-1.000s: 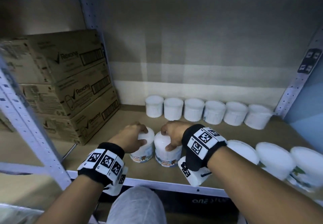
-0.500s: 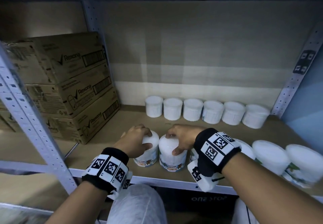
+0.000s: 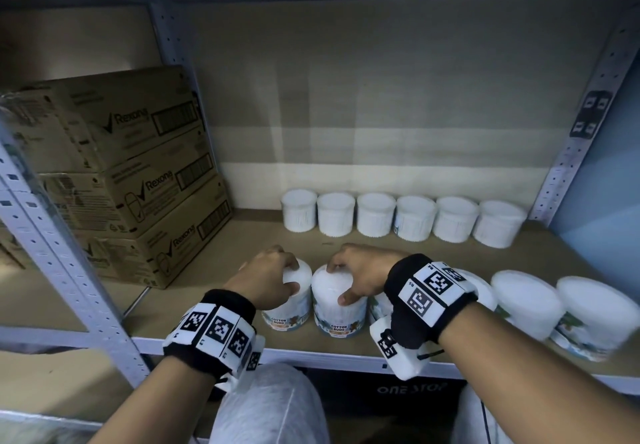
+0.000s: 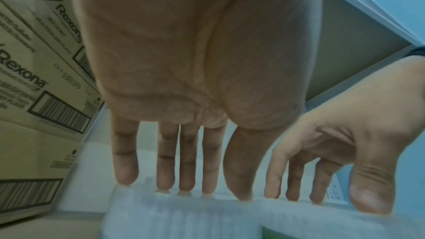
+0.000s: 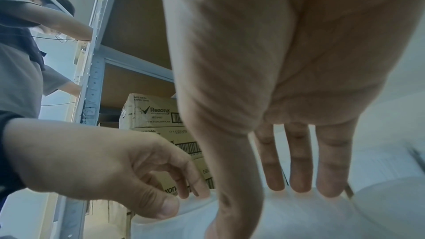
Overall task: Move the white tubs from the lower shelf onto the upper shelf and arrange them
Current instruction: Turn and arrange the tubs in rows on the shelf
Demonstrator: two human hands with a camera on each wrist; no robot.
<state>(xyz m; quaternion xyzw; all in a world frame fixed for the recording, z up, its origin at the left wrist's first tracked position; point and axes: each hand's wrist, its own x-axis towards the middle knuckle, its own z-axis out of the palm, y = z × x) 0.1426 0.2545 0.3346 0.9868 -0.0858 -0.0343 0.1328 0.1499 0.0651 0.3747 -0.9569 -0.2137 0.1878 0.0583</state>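
While side by side, left hand (image 3: 265,279) gripping one tub (image 3: 289,300); right hand (image 3: 360,275) gripping another (image 3: 337,305).

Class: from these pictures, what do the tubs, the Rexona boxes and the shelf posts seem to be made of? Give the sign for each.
Tubs: probably thin clear plastic, glossy; white contents show through above a printed label.
Boxes: brown corrugated cardboard, matt; printed logos, barcodes and folded edges.
Posts: likely painted metal, pale grey; rows of punched holes.
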